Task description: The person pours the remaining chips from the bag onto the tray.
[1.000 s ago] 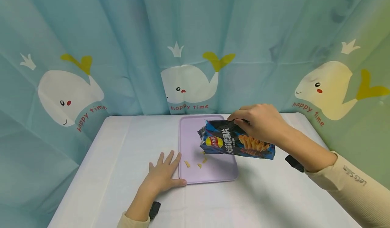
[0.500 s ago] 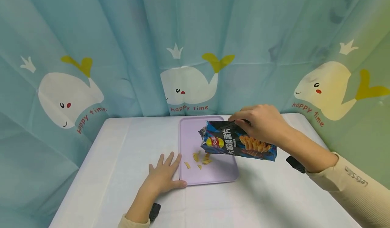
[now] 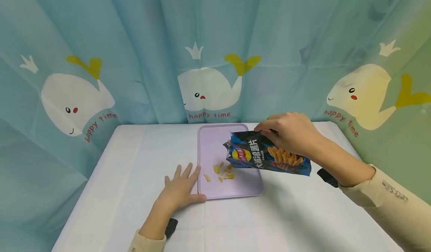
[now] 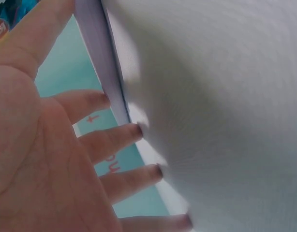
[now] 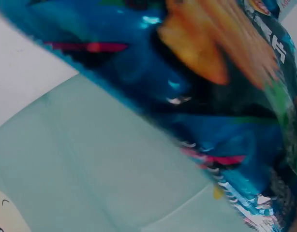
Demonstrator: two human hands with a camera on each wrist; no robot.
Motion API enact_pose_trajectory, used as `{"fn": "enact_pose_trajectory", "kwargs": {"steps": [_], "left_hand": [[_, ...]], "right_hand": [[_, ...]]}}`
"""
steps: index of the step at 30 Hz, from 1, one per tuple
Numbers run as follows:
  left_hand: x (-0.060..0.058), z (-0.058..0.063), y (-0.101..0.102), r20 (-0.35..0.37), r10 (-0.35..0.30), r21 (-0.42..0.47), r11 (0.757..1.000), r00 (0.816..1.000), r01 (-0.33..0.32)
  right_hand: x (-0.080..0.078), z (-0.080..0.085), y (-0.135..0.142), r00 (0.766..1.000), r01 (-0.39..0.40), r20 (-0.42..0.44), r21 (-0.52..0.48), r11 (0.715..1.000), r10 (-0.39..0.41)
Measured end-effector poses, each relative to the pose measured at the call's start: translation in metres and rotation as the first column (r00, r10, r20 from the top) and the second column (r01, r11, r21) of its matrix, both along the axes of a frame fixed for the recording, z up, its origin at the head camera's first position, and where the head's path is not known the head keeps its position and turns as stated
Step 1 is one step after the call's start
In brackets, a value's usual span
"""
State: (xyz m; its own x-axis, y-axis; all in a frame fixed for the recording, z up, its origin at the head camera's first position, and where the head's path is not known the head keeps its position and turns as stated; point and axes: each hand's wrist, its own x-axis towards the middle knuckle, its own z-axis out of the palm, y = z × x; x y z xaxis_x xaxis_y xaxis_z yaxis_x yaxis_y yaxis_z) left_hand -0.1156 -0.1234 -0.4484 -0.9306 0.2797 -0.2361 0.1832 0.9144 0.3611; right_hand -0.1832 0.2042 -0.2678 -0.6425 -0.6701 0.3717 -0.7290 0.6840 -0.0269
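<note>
My right hand (image 3: pixel 291 134) pinches the upper edge of a blue and black bag of potato chips (image 3: pixel 266 154). The bag lies on its side in the air, its torn mouth facing left over a lilac tray (image 3: pixel 242 188). Several yellow chip pieces (image 3: pixel 229 176) lie on the tray below the mouth. My left hand (image 3: pixel 180 188) has its fingers spread; thumb and index finger touch the tray's left side. In the left wrist view the fingertips (image 4: pixel 134 130) rest along the tray edge and white tabletop. The right wrist view is mostly filled by the bag (image 5: pixel 197 111); the bag's inside is hidden.
A white-covered table (image 3: pixel 141 162) carries the tray near its back edge. Behind it hangs a blue-green curtain (image 3: pixel 144 50) printed with whales. Dark wrist straps (image 3: pixel 171 227) show on both arms.
More chip pieces have dropped from the bag onto the tray. The bag and my right hand have shifted slightly to the right. My left hand stays in place at the tray.
</note>
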Motion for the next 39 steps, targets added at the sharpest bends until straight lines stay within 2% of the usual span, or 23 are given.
{"fn": "enact_pose_trajectory", "kwargs": {"steps": [6,23,39], "left_hand": [[-0.003,0.0039,-0.0003,-0.005,-0.009,0.001,1.0,1.0,0.009],[-0.0014,0.0033,-0.0016,0.01,-0.019,-0.001,1.0,1.0,0.019],[-0.0007,0.0038,-0.0022,0.017,-0.018,0.003,1.0,1.0,0.018]], "right_hand": [[-0.0017,0.002,-0.0007,1.0,-0.009,-0.009,-0.005,1.0,0.009],[0.0,0.0036,0.0002,1.0,0.001,-0.004,0.009,1.0,-0.001],[-0.0001,0.0059,0.0009,0.999,-0.021,-0.044,0.01,1.0,0.022]]}}
